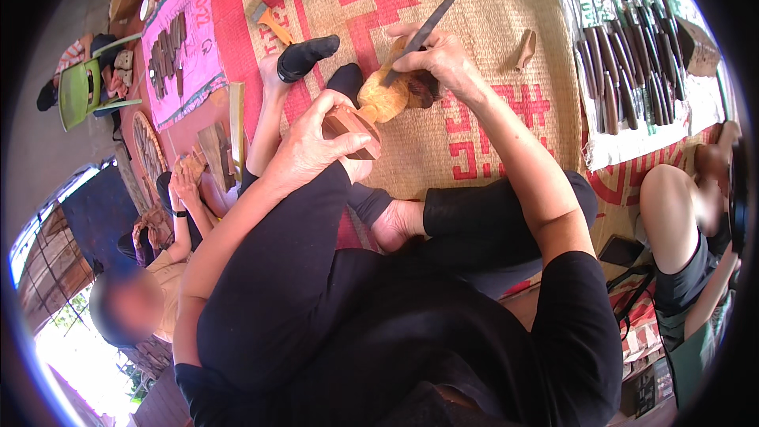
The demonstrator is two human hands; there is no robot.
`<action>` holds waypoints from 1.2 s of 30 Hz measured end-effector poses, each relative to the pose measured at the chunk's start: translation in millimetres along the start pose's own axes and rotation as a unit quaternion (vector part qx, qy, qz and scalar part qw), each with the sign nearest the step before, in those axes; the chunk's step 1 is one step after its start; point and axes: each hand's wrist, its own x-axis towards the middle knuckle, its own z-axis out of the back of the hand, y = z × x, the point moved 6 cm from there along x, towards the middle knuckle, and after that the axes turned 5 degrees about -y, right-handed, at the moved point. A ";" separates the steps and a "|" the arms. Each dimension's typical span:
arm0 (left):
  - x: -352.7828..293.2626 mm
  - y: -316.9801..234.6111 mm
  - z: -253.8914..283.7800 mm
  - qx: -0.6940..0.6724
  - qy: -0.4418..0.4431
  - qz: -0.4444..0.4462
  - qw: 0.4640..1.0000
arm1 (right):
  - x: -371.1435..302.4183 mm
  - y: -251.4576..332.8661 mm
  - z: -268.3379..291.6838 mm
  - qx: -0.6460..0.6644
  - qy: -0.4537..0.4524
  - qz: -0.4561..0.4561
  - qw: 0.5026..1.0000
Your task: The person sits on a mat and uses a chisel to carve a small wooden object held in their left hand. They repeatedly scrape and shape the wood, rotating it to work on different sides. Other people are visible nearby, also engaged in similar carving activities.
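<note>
A red-patterned woven mat (506,0) covered the floor; far left, a pink cloth (204,71) bore printing. The left hand (312,141) gripped a wooden block (345,122), the right hand (447,62) a dark tool (432,25).

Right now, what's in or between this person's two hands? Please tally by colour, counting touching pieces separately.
Red-brown block, in left hand: 1
Yellow-brown carving, apparently dark-ended: 1
Dark tool, in right hand: 1
Total: 3; whether block and carving are joined is unclear
</note>
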 end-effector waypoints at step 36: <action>0.3 -4.7 0.0 -0.011 0.003 0.010 1.000 | -2.3 7.0 1.7 0.005 -0.004 0.004 1.000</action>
